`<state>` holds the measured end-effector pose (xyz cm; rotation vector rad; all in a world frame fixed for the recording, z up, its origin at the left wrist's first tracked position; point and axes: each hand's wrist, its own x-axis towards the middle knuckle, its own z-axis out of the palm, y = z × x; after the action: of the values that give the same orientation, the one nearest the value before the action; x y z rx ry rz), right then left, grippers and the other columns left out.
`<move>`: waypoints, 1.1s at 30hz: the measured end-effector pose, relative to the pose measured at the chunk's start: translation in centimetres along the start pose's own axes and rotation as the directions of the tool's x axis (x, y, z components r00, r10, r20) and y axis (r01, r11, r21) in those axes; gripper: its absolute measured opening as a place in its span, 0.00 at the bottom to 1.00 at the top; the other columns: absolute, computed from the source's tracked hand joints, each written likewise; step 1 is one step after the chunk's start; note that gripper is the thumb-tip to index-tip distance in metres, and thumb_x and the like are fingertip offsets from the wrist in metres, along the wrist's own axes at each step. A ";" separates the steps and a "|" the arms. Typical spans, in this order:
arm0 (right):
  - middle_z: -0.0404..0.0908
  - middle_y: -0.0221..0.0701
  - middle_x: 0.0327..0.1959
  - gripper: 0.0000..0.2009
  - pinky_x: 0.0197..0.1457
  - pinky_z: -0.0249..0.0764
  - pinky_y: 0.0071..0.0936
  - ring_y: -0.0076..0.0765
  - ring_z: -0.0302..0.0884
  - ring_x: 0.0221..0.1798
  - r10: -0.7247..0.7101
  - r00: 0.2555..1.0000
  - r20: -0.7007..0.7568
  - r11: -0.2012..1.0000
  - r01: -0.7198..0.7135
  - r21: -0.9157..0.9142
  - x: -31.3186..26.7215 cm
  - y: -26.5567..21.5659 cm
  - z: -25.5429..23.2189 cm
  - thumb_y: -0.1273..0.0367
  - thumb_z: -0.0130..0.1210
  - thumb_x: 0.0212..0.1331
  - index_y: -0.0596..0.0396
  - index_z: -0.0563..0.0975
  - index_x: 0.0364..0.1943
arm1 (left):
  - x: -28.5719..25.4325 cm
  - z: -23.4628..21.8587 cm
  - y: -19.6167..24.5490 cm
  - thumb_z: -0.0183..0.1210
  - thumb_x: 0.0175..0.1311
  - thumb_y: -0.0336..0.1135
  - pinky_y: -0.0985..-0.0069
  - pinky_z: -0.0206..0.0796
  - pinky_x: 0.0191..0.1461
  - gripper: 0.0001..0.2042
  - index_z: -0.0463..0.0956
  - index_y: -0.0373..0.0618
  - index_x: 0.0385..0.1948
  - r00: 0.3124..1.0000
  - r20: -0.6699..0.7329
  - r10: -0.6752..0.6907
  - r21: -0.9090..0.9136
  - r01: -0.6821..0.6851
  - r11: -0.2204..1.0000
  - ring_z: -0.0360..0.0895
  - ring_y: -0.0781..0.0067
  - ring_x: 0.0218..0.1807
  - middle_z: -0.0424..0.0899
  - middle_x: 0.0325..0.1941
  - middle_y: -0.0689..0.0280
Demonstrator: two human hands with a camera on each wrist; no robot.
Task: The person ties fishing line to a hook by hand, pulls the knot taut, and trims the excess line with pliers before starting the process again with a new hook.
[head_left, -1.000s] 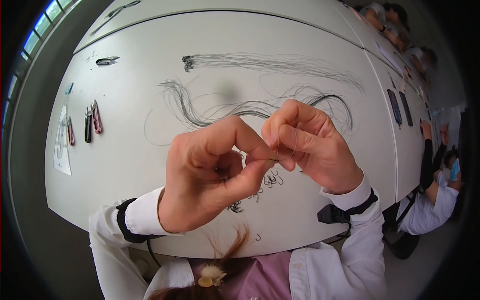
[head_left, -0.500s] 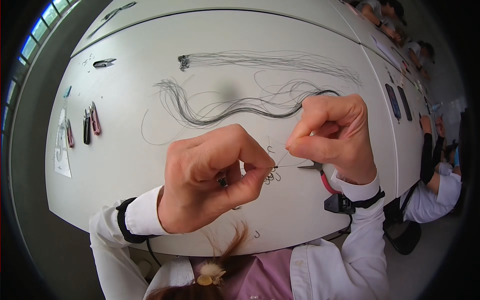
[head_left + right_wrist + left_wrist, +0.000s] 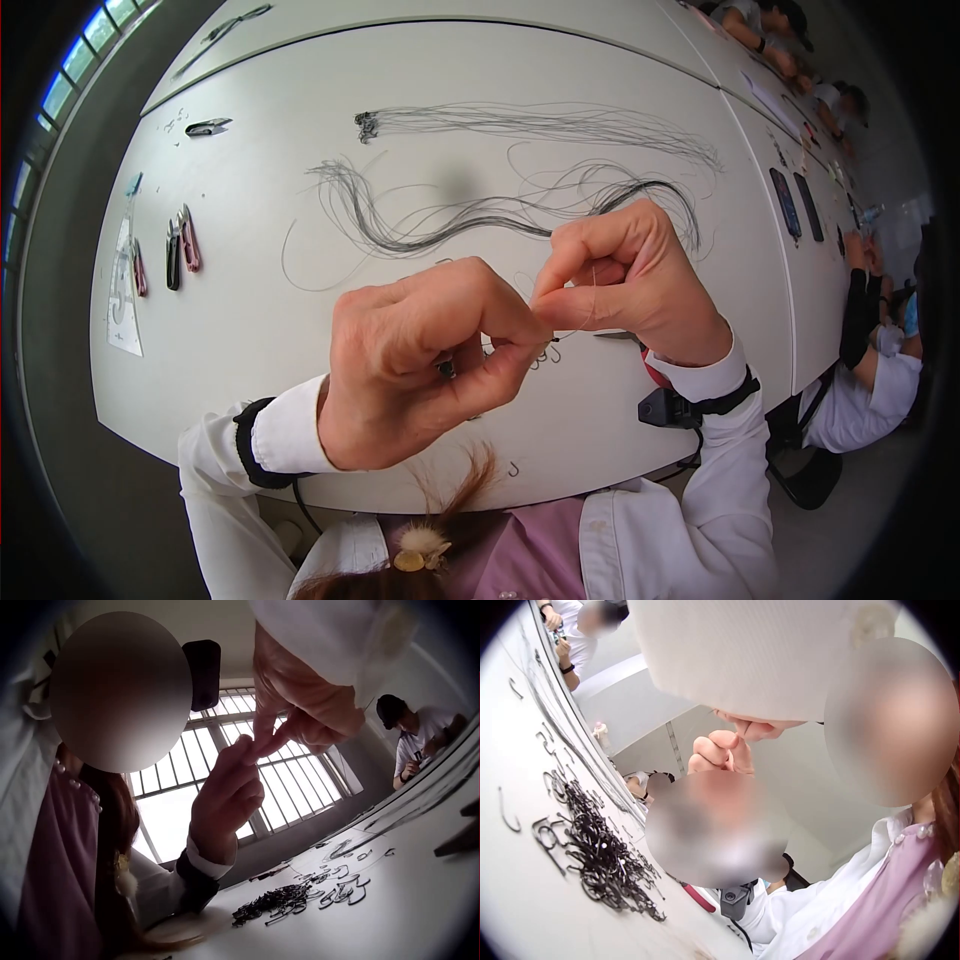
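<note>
In the head view my left hand (image 3: 425, 365) pinches a small dark hook (image 3: 553, 340) between thumb and forefinger, with only its end showing. My right hand (image 3: 645, 285) meets it at the fingertips and pinches a thin clear line (image 3: 594, 290) that loops beside the thumb. Below the hands lie loose black hooks, seen as a dense pile (image 3: 604, 851) in the left wrist view and again as a pile (image 3: 277, 900) in the right wrist view. Beyond the hands stretches a wavy bundle of dark line (image 3: 430, 238).
A straighter bundle of lines (image 3: 540, 122) with dark ends lies farther back. At the left are snips (image 3: 190, 240), more snips (image 3: 208, 127) and a clear ruler (image 3: 123, 290). Red-handled scissors (image 3: 655, 370) lie partly under the right hand. Other people sit at the right.
My right hand drew away to the right with the line, then came back to the left fingertips. It now covers part of the scissors. The left hand has barely moved.
</note>
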<state>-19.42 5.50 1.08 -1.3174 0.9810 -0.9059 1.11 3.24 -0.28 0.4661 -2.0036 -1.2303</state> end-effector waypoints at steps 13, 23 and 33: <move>0.77 0.22 0.20 0.02 0.22 0.60 0.13 0.09 0.66 0.22 0.033 0.983 -0.183 0.999 -0.028 0.028 -0.9 1.1 2.9 0.77 0.61 0.51 0.62 0.81 0.28 | -0.4 0.5 -0.5 0.55 0.50 0.15 0.86 0.60 0.27 0.05 0.72 0.35 0.25 0.971 -0.226 -0.075 -0.036 0.069 0.997 0.68 0.84 0.25 0.74 0.25 0.66; 0.59 0.24 0.15 0.12 0.12 0.52 0.17 0.19 0.58 0.15 -0.737 0.646 0.199 0.060 0.355 -0.933 -2.3 0.6 4.3 0.80 0.60 0.31 0.62 0.80 0.28 | -0.3 0.6 -0.6 0.56 0.49 0.14 0.87 0.59 0.26 0.05 0.72 0.35 0.25 0.968 -0.246 -0.054 -0.002 0.055 0.998 0.67 0.86 0.25 0.74 0.25 0.67; 0.58 0.21 0.13 0.19 0.11 0.46 0.20 0.20 0.52 0.13 -0.774 0.567 0.280 -0.141 0.276 -0.951 -2.7 -0.8 3.6 0.76 0.61 0.23 0.56 0.82 0.31 | -0.1 0.5 -0.5 0.57 0.49 0.15 0.88 0.59 0.23 0.05 0.72 0.36 0.23 0.989 -0.146 -0.001 0.041 0.007 0.999 0.68 0.87 0.23 0.74 0.23 0.68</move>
<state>-16.97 9.26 2.01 -3.0648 1.4371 -1.2625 0.80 3.39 -0.96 0.5640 -1.9073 -1.1257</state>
